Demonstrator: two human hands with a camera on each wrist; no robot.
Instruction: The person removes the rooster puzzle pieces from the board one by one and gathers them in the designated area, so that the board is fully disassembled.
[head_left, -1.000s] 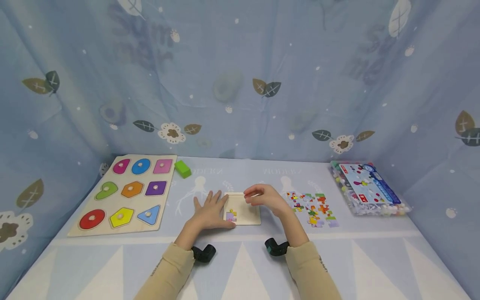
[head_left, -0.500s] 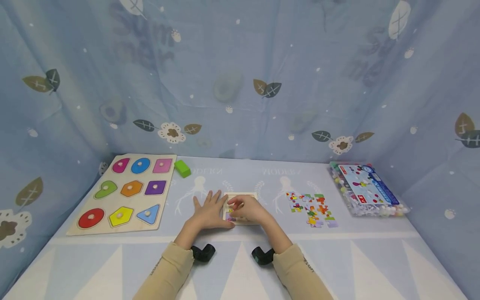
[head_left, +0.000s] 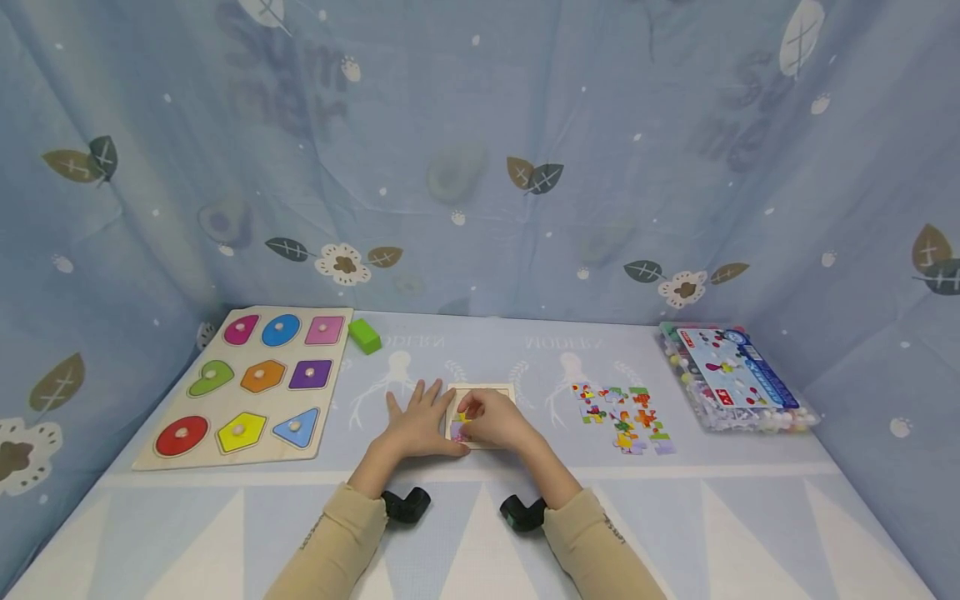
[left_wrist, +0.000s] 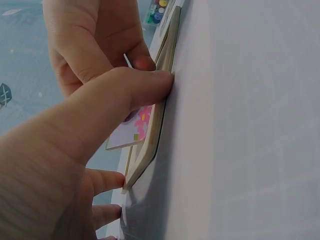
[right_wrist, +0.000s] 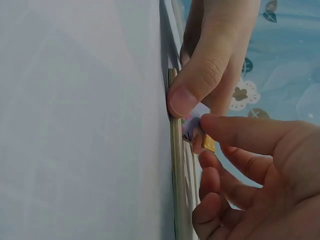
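In the head view a small wooden puzzle tray [head_left: 481, 387] lies mid-table. My left hand [head_left: 420, 429] rests at its left side with fingers spread, the thumb pressing on the near rim. Over the tray, my right hand [head_left: 498, 421] pinches a jigsaw piece [right_wrist: 192, 126] between thumb and fingers at the tray's left part. Seen from the left wrist, a lilac jigsaw piece [left_wrist: 129, 132] with a pink flower sits tilted above the tray edge [left_wrist: 156, 131]. My hands hide much of the tray floor.
Loose jigsaw pieces [head_left: 622, 419] lie to the right. Farther right is a clear plastic box of beads [head_left: 738, 375]. On the left lie a wooden shape board [head_left: 247, 387] with knobbed shapes and a green block [head_left: 365, 337]. A patterned curtain [head_left: 480, 167] hangs behind.
My right hand has moved left and down from above the tray's right side to the piece at its left, its fingers closing together. The left hand has stayed in place.
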